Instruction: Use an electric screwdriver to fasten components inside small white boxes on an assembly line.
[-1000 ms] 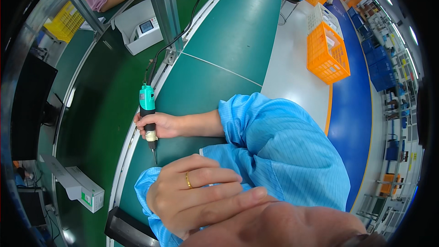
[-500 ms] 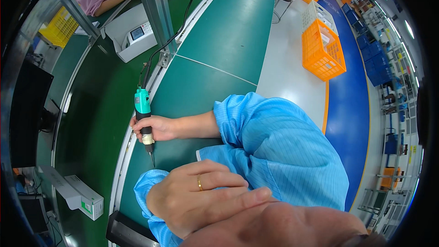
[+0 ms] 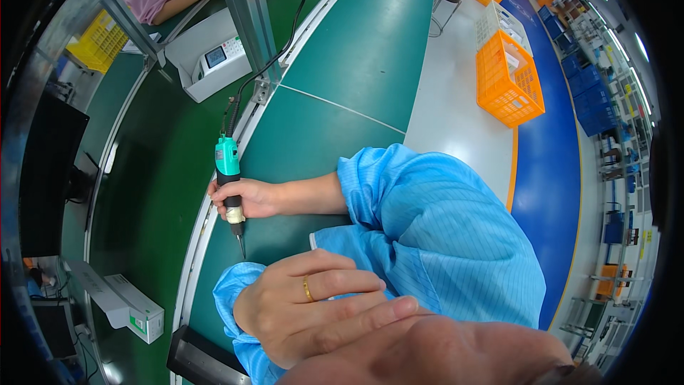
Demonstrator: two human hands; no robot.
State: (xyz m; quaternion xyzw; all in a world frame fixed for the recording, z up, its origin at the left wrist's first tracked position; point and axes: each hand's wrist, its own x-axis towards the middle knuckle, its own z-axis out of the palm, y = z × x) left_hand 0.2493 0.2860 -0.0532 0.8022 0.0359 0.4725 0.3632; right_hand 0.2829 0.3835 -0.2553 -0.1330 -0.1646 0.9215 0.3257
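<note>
My right hand (image 3: 249, 197) reaches in from the right, wrapped round the dark grip of a green and black electric screwdriver (image 3: 227, 160). Its bit points down over the green tabletop (image 3: 278, 237), close to my left cuff, and a black cable runs from its top end. Close to the camera, at the bottom, is my left hand (image 3: 313, 299) with a gold ring on one finger. Its fingers stretch to the right, back of the hand showing, and no object shows in it. Both arms wear blue striped sleeves (image 3: 456, 242).
A green conveyor belt (image 3: 164, 192) runs along the left. White boxes, one holding a device with a screen (image 3: 216, 57), lie on it; an opened carton (image 3: 135, 306) is nearer. A metal post (image 3: 246, 7) stands ahead. Orange crates (image 3: 509, 82) sit on the right floor. A co-worker's arm (image 3: 182, 6) rests far left.
The whole view has shifted slightly to the right. My right hand keeps its hold on the screwdriver, and my left hand stays in nearly the same place.
</note>
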